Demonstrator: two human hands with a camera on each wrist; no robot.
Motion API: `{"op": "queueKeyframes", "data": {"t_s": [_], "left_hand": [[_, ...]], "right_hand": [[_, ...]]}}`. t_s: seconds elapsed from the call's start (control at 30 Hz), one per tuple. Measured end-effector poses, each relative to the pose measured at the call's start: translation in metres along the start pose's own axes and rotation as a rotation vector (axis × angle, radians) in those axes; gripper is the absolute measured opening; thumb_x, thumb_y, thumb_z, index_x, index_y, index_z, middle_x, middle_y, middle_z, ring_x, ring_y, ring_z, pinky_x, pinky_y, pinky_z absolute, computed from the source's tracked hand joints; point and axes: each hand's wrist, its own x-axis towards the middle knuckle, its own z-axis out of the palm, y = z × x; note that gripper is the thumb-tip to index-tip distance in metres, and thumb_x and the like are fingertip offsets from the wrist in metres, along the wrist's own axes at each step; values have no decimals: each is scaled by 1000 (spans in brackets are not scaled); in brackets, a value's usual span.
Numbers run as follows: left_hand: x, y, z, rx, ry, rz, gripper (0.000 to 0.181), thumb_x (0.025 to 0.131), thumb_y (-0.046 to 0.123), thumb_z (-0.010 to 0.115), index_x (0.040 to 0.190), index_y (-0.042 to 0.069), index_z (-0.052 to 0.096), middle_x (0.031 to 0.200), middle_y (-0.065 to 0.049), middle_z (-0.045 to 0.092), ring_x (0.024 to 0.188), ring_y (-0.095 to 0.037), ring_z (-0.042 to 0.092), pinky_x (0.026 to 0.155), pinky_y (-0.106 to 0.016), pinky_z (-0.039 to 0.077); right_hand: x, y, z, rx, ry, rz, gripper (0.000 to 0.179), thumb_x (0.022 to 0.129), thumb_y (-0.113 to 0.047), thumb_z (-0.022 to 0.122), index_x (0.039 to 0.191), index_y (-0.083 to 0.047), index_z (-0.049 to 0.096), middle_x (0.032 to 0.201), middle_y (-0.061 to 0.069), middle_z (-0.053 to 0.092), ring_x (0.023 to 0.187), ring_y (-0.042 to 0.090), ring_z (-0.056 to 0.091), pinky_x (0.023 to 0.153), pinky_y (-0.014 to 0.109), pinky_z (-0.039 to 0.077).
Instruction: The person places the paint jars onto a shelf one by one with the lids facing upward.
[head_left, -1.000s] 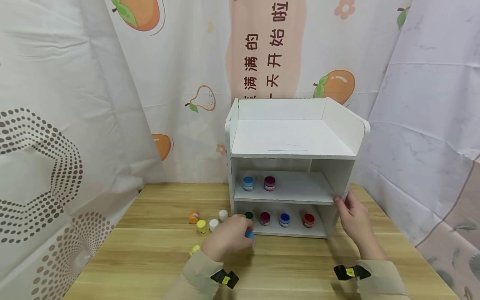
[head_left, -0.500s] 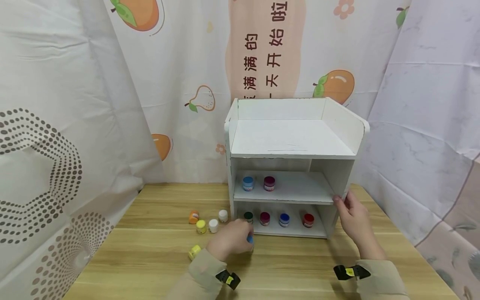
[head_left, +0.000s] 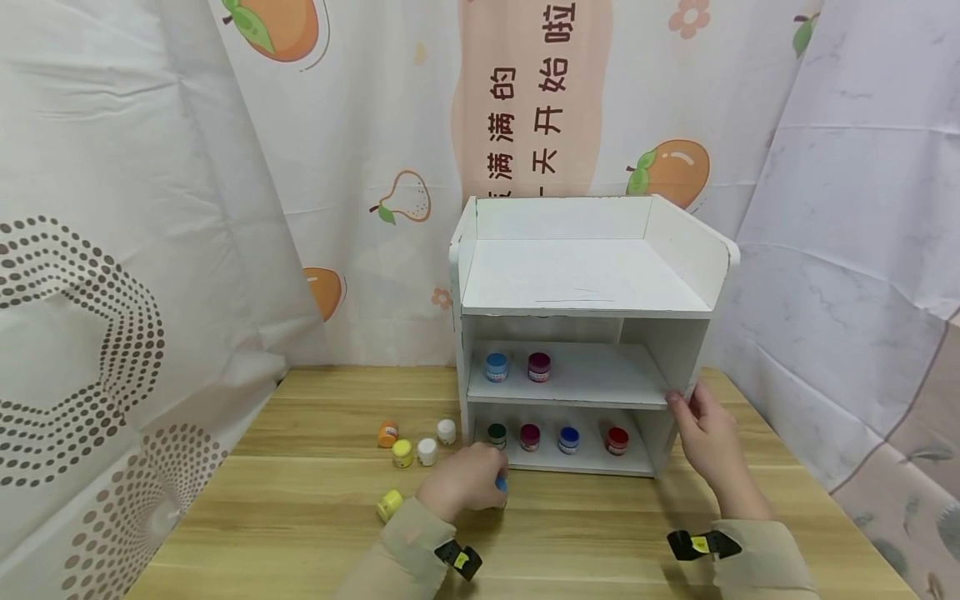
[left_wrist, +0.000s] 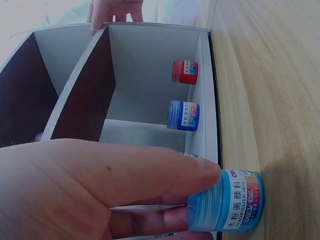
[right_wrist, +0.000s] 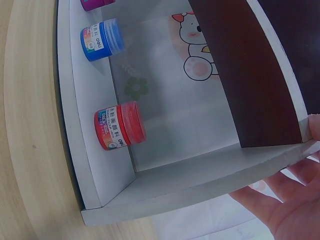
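My left hand [head_left: 467,479] pinches a light blue gouache paint jar [left_wrist: 239,201] by its lid, between thumb and fingers. The jar is upright just in front of the bottom left of a white shelf unit [head_left: 588,275], close over the table. My right hand [head_left: 711,442] grips the unit's right side panel, thumb at the front edge and fingers on the outer face. On the bottom shelf stand a dark green jar [head_left: 497,436], a magenta jar [head_left: 529,437], a blue jar [head_left: 568,440] and a red jar [head_left: 617,441].
The middle shelf bears a light blue jar [head_left: 497,367] and a dark magenta jar [head_left: 538,367]. Left of the unit are an orange jar [head_left: 387,434], yellow jars [head_left: 402,453] and white jars [head_left: 427,452] on the wooden table [head_left: 300,500]. A printed curtain [head_left: 375,283] hangs behind.
My left hand has drawn slightly toward me with the light blue jar, showing more of the dark green jar and of a yellow jar. The right hand stays put.
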Motion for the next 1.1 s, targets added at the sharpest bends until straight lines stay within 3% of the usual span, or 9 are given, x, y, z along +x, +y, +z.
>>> {"op": "queueKeyframes", "data": {"t_s": [0.27,0.5,0.7,1.1], "left_hand": [[1,-2,1,0,-20,12,12,78,14,79,86,13,71,74,6,55,62,-9,46,53,-25,40],[-1,-3,-5,36,-32,45,34,82,23,79,115,15,76,105,6,68,86,-9,57,74,-27,51],[-3,-3,-7,46,-66,91,31,84,18,80,115,20,77,117,10,67,109,-11,61,90,-31,52],[0,-4,-3,63,-72,66,21,85,16,80,106,19,79,108,11,69,98,-7,59,83,-29,53]], "right_hand": [[-1,-1,-1,8,-11,8,41,108,-25,51,138,2,52,126,27,63,114,45,60,79,1,35],[-1,-1,-1,12,-9,7,40,108,-24,51,138,2,52,124,27,64,112,42,61,78,2,37],[-1,-2,-1,14,-12,7,40,107,-24,51,139,2,52,125,27,63,113,42,60,78,2,36],[-1,-2,0,13,-6,4,40,107,-23,51,138,3,52,125,28,64,112,43,61,78,1,36]]}}
